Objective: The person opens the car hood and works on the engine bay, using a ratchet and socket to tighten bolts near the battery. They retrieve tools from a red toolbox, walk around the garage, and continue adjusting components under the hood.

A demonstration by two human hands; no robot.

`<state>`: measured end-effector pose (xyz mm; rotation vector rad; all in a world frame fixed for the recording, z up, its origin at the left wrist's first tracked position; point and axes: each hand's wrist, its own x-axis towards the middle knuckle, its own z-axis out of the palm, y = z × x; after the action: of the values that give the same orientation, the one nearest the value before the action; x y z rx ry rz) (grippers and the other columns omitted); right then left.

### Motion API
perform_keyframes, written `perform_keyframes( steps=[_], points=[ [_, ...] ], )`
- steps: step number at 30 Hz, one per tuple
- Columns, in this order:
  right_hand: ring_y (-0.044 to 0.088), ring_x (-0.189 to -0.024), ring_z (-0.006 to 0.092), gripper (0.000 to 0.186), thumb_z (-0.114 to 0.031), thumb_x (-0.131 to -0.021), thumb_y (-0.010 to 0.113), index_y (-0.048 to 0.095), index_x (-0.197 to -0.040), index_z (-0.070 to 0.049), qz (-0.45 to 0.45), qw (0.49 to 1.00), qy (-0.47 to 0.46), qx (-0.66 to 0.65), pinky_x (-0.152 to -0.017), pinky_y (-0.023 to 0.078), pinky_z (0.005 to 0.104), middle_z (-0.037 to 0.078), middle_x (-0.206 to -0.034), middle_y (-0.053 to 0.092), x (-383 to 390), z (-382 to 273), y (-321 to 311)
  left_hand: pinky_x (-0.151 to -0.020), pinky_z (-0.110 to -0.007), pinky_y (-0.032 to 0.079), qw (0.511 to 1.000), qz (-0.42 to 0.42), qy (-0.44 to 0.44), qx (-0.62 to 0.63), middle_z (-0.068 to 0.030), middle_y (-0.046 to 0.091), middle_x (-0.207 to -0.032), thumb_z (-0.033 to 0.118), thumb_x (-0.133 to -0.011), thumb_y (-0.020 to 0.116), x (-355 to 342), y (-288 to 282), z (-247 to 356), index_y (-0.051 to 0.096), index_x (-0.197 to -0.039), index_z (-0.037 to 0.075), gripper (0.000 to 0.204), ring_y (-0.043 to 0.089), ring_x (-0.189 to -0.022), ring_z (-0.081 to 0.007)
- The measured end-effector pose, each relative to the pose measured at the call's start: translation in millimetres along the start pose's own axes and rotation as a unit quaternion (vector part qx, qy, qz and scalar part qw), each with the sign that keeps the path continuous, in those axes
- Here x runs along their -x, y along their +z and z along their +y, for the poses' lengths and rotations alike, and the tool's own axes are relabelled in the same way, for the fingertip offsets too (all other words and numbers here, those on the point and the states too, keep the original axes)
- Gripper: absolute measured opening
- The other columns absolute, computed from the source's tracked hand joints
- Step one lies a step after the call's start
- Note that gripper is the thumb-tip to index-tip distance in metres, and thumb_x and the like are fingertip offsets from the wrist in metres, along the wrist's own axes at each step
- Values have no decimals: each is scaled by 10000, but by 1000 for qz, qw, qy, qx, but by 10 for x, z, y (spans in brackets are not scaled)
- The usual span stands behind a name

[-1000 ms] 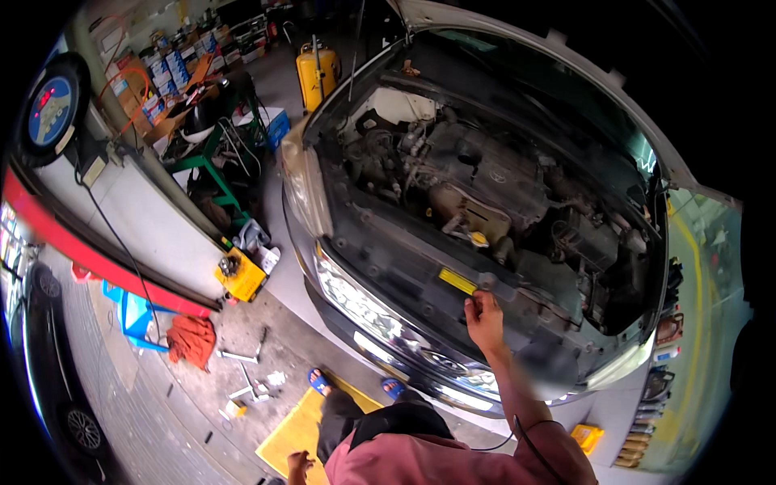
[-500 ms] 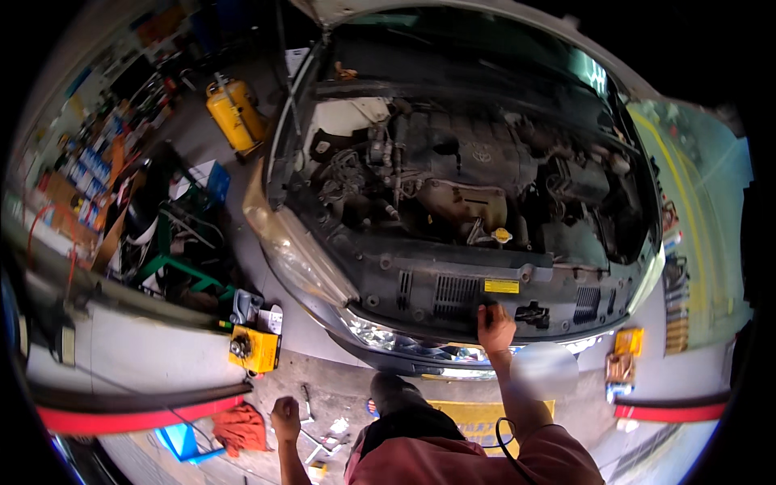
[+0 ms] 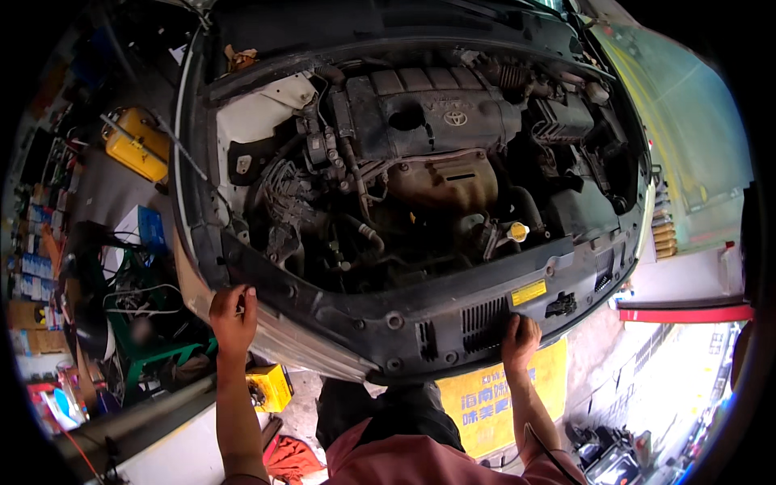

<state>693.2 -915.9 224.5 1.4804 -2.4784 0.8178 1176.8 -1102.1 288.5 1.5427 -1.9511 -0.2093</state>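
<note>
An open car engine bay fills the middle, with a dark engine cover [image 3: 436, 113], a rusty metal heat shield [image 3: 440, 186] and a yellow cap [image 3: 517, 231]. My left hand [image 3: 233, 322] is at the front-left corner of the bay, above the beige headlight [image 3: 315, 349], its fingers bent; anything between them is too small to make out. My right hand [image 3: 520, 347] rests with curled fingers on the black front trim [image 3: 432, 315], beside slotted vents [image 3: 485, 325] and below a yellow label [image 3: 529, 291]. A thin dark cord runs by my right forearm.
To the left stand a yellow tank [image 3: 139, 145], a green frame [image 3: 158, 360] and stacked boxes [image 3: 36, 271]. Below are a yellow box [image 3: 271, 388], a red cloth [image 3: 293, 459] and a yellow mat [image 3: 501, 412]. A red-edged ledge [image 3: 685, 314] runs at the right.
My left hand has risen from low beside my body to the car's front-left corner. My right hand stays on the front trim. The view has swung, bringing the engine bay nearer and larger.
</note>
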Motion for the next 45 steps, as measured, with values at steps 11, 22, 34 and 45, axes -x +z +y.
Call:
perform_keyframes(
  steps=[11, 22, 34, 45],
  points=[
    [484, -712, 404, 293, -151, -955, 438, 521, -724, 10, -4, 990, 109, 94, -670, 384, 467, 200, -715, 512, 62, -110, 148, -431, -351, 354, 994, -68, 66, 58, -21, 458, -531, 148, -750, 728, -147, 323, -536, 509, -714, 118, 224, 470, -450, -223],
    [437, -652, 381, 344, -173, -978, 380, 442, -698, 17, -22, 985, 138, 100, -614, 353, 443, 206, -680, 445, -27, -119, 197, -449, -353, 310, 988, -116, 47, 92, -5, 420, -525, 104, -773, 703, -192, 299, -579, 490, -729, 108, 217, 426, -451, -216],
    [501, -691, 297, 171, -87, -924, 470, 568, -806, -10, 18, 977, 204, -54, -684, 425, 359, 151, -771, 567, 397, 203, 170, -616, -388, 433, 976, -111, 148, 117, -120, 570, -796, 72, -772, 689, -621, 336, -333, 548, -872, 36, 177, 540, -705, -304],
    [548, -664, 346, 253, -150, -862, 569, 494, -642, -50, 42, 991, 105, 77, -645, 415, 427, 147, -645, 536, 62, -85, 114, -777, -487, 459, 930, -339, 130, -65, -197, 598, -961, 412, -856, 599, -1121, 1127, -60, 584, -944, 24, 397, 570, -924, -395]
  ],
)
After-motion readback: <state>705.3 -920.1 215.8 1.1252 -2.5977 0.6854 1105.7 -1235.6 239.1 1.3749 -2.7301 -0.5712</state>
